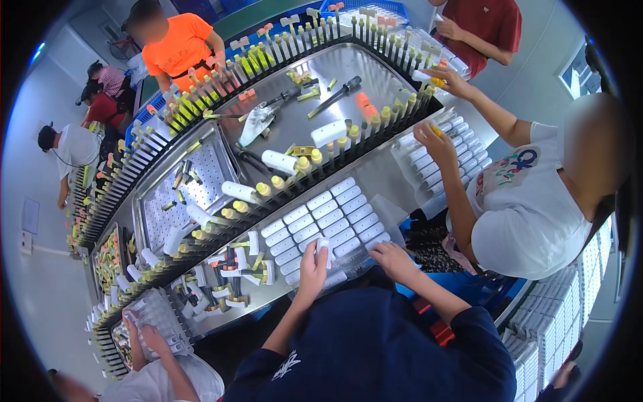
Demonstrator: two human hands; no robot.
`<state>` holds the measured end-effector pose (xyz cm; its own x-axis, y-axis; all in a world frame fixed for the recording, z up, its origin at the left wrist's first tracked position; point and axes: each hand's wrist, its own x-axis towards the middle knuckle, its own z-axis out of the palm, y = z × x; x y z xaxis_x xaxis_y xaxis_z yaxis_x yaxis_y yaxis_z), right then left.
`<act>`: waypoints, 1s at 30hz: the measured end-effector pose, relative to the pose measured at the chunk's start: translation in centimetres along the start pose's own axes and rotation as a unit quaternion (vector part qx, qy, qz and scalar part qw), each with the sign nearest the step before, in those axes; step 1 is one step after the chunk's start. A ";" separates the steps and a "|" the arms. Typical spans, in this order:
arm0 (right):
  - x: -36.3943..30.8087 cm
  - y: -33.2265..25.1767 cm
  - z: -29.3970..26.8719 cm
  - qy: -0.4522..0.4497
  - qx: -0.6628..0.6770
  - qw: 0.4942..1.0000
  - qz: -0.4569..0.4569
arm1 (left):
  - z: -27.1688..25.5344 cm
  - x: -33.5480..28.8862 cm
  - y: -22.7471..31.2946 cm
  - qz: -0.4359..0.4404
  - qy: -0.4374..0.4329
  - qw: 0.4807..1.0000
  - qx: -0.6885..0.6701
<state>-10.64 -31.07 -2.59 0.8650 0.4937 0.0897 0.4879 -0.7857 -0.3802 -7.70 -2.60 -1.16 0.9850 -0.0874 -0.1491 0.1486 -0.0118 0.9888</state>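
My left hand is closed around a glossy white plastic shell, lifted over the near side of a clear plastic tray. Rows of similar white shells, each a rounded block, fill most of the tray. At the tray's right near corner is my right hand, its fingers loosely bent and apart, with nothing visible in them. Whether its fingertips touch the tray's edge I cannot tell. Left of the tray lie loose white shells with black and yellow-green stems.
A long curved rack of upright yellow-topped sticks borders the steel bench, some carrying white shells. Behind it sit a metal tray and a white glove. A co-worker works close on my right, another on my left.
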 end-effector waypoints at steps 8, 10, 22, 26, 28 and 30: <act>0.5 1.7 -0.9 -0.045 0.015 0.998 -0.035 | 3.5 8.8 11.6 0.199 0.012 0.980 0.014; 0.8 1.7 -1.1 -0.059 -0.001 0.997 -0.042 | 3.8 12.3 15.0 0.210 0.050 0.972 0.092; 3.5 -0.8 -6.9 0.052 0.122 0.990 0.041 | 1.4 22.1 19.1 0.128 0.077 0.876 0.459; 11.2 -2.3 -10.2 0.235 0.313 0.902 0.181 | 0.8 19.5 15.9 0.179 0.174 0.781 0.573; 16.1 -2.5 -12.2 0.309 0.354 0.862 0.189 | -1.2 18.4 15.9 0.178 0.202 0.772 0.575; 21.5 -2.8 -13.6 0.329 0.315 0.871 0.184 | -3.3 17.3 15.9 0.156 0.208 0.765 0.588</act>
<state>8.22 -23.31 12.98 0.9303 -0.2317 0.2845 0.1813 -0.3838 -0.9054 11.96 -0.98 11.95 0.9352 0.0533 0.3501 -0.0409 -0.9657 0.2563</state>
